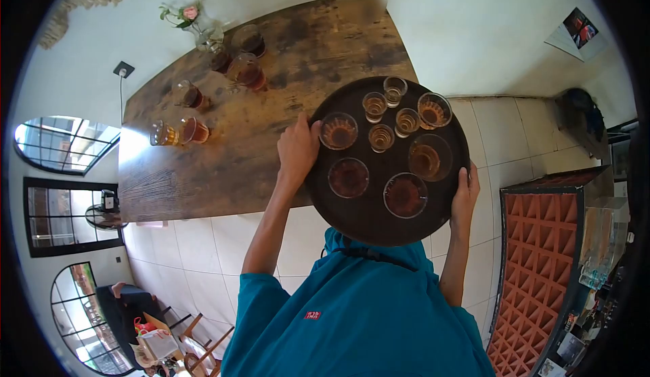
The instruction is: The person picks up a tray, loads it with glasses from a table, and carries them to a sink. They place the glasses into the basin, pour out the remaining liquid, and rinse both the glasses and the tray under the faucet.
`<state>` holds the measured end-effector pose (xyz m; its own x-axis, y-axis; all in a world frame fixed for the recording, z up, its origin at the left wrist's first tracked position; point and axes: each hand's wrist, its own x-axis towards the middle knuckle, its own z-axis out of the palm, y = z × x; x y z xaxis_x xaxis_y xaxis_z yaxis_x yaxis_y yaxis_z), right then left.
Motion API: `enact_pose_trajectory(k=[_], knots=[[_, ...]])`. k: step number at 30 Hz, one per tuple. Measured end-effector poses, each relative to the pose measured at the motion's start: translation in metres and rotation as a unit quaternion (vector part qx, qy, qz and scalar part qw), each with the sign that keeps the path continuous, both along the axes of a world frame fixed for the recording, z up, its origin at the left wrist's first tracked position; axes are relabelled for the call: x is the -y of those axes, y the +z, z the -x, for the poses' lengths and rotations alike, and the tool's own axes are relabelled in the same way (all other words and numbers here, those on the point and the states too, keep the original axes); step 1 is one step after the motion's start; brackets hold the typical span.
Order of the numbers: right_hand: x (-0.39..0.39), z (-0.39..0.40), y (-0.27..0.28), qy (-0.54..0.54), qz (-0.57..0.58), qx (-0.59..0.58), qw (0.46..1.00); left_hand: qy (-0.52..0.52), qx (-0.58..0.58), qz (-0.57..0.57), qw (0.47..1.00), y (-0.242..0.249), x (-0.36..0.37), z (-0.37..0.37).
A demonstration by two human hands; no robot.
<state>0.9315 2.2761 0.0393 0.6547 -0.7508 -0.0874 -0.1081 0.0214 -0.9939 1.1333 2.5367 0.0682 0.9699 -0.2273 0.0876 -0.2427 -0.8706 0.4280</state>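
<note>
A round dark tray [359, 221] is held level in front of me, its far edge overlapping the wooden table. My left hand [298, 148] grips the left rim, and my right hand [464, 191] has its fingers around the right rim. Several glasses stand upright on the tray. Four small ones hold amber liquid, among them a shot glass [381, 138] near the middle. Larger tumblers surround them: an amber one [338, 132] beside my left hand, an amber glass [430, 157] at the right, and two dark red drinks [349, 178] [405, 195] nearest me.
On the wooden table [271, 160], several more glasses of dark drink [247, 72] stand toward the left, near a glass vase [208, 35] with a pink flower. A counter with a red brick front [538, 248] is at the right. Chairs [200, 346] stand at lower left.
</note>
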Motion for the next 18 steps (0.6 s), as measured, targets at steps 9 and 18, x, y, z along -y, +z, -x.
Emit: enact_pose_trajectory(k=[9, 18], knots=[[-0.002, 0.005, 0.001, -0.052, 0.021, 0.002, 0.998, -0.058, -0.001, 0.068, 0.996, -0.008, 0.0, -0.004], [0.022, 0.025, 0.021, -0.079, 0.018, 0.013, 0.997, -0.085, 0.01, 0.128, 0.988, 0.006, 0.032, 0.002]])
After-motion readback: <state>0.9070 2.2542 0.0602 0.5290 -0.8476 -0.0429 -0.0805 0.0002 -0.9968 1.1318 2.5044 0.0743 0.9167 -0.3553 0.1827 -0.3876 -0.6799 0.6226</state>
